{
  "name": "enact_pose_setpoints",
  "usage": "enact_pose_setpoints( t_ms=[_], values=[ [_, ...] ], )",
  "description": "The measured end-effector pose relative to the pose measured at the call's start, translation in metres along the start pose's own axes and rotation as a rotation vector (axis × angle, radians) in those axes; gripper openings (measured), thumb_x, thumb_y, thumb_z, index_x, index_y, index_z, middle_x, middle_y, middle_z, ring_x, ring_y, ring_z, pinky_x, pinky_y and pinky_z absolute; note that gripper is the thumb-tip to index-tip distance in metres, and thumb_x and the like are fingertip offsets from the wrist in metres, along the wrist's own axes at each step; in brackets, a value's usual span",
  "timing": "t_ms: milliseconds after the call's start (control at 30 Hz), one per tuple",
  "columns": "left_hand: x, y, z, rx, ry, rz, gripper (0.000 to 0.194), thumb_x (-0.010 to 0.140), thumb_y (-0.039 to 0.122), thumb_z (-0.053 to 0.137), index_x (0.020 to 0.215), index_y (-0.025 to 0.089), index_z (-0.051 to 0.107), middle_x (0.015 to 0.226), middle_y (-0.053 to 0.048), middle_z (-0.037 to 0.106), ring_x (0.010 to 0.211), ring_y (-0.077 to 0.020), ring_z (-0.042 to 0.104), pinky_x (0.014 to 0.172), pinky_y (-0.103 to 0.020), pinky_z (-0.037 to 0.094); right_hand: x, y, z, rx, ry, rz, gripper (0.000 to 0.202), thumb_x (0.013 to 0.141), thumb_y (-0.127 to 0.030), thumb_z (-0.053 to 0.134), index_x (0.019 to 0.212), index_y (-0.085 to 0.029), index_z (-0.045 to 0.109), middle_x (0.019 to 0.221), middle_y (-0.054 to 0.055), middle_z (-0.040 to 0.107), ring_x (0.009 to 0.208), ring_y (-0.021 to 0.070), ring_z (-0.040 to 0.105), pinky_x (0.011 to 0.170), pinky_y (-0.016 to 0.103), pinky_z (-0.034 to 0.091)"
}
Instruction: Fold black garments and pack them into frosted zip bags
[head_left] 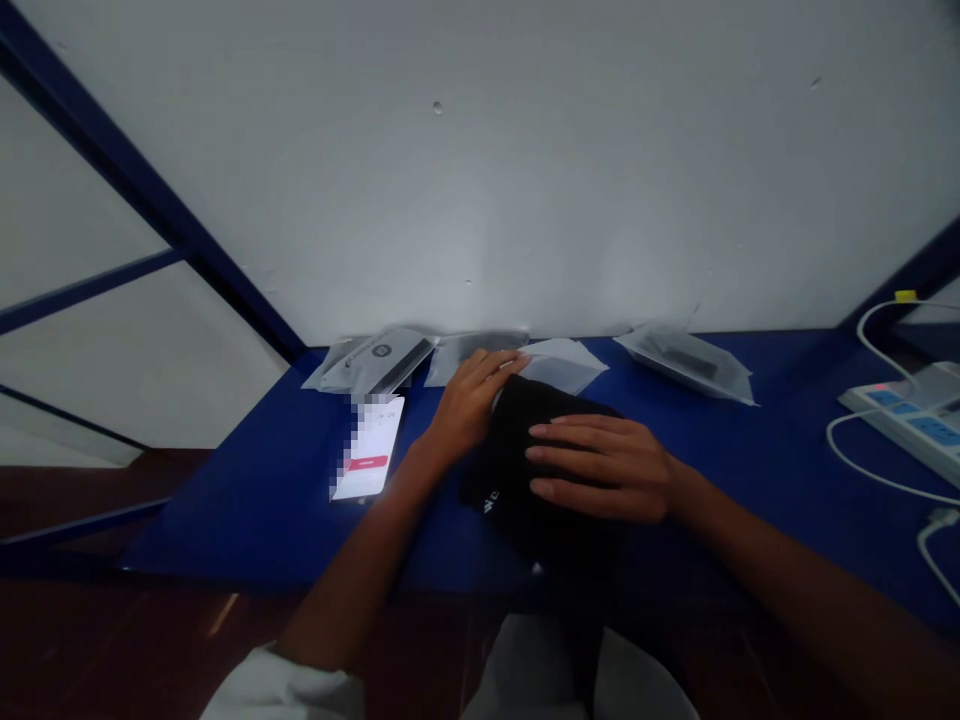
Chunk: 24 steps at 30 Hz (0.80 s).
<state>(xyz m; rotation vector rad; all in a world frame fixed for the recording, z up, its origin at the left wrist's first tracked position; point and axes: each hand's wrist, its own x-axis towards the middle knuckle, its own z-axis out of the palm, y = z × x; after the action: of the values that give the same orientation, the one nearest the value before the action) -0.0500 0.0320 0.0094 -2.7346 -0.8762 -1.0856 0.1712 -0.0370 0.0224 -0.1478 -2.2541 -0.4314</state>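
A black cloth item (pixel 517 480) with small white lettering lies at the front edge of the blue table (pixel 285 540), partly hanging toward my lap. My left hand (pixel 476 400) rests at its upper left edge, fingers stretched toward a translucent packet (pixel 566 362) behind it. Flat on top of the cloth lies my right hand (pixel 607 465), its fingers extended and slightly apart, pointing left. Part of the cloth is hidden under both hands, and its lower part is dark.
A lit phone (pixel 375 445) lies left of my left hand. Frosted packets (pixel 390 360) sit along the wall at the back left, another packet (pixel 690 362) at the back right. A white power strip (pixel 911 425) with cables is at the right.
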Motion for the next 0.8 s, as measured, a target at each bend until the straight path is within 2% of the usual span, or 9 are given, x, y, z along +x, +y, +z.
enact_pose_setpoints(
  t_ms=[100,200,400,633,800],
  values=[
    [-0.001,-0.001,0.001,-0.025,-0.048,0.024,0.043,0.094,0.017,0.047,0.137,0.021,0.047,0.133,-0.011,0.057,0.116,-0.024,0.055,0.099,-0.046,0.047,-0.007,0.007,-0.002,-0.011,-0.073,0.086,0.023,0.091,-0.013,0.058,0.112,-0.016,0.066,0.109,0.008,0.075,0.118,0.0194,0.062,0.091,0.036,0.059],
    [-0.002,0.001,0.001,-0.07,-0.121,0.056,0.049,0.095,0.017,0.046,0.143,0.024,0.039,0.137,-0.012,0.053,0.123,-0.0244,0.053,0.104,-0.047,0.045,-0.013,0.014,-0.001,-0.068,-0.089,0.128,0.025,0.093,-0.011,0.054,0.116,-0.014,0.064,0.109,0.01,0.074,0.119,0.0207,0.062,0.09,0.037,0.059],
    [-0.005,0.008,0.004,-0.267,-0.19,0.08,0.058,0.095,0.015,0.047,0.149,0.029,0.03,0.141,-0.012,0.048,0.131,-0.0241,0.048,0.109,-0.046,0.044,-0.022,0.017,0.013,-0.213,0.007,0.081,0.024,0.088,-0.009,0.061,0.111,-0.013,0.065,0.107,0.011,0.075,0.12,0.0233,0.061,0.088,0.037,0.06],
    [-0.006,0.015,0.008,-0.449,-0.208,0.029,0.063,0.094,0.02,0.053,0.149,0.037,0.029,0.146,-0.007,0.044,0.134,-0.0228,0.045,0.113,-0.046,0.041,-0.036,0.022,0.023,-0.165,0.057,0.071,0.025,0.089,-0.01,0.06,0.112,-0.018,0.066,0.111,0.008,0.074,0.124,0.0218,0.058,0.092,0.038,0.059],
    [-0.005,0.015,0.009,-0.463,-0.207,0.016,0.064,0.092,0.022,0.057,0.149,0.037,0.031,0.145,-0.008,0.045,0.132,-0.0255,0.047,0.111,-0.047,0.043,-0.041,0.028,0.027,-0.181,0.066,0.066,0.026,0.089,-0.01,0.06,0.112,-0.018,0.066,0.108,0.007,0.075,0.122,0.0225,0.059,0.09,0.037,0.059]
  ],
)
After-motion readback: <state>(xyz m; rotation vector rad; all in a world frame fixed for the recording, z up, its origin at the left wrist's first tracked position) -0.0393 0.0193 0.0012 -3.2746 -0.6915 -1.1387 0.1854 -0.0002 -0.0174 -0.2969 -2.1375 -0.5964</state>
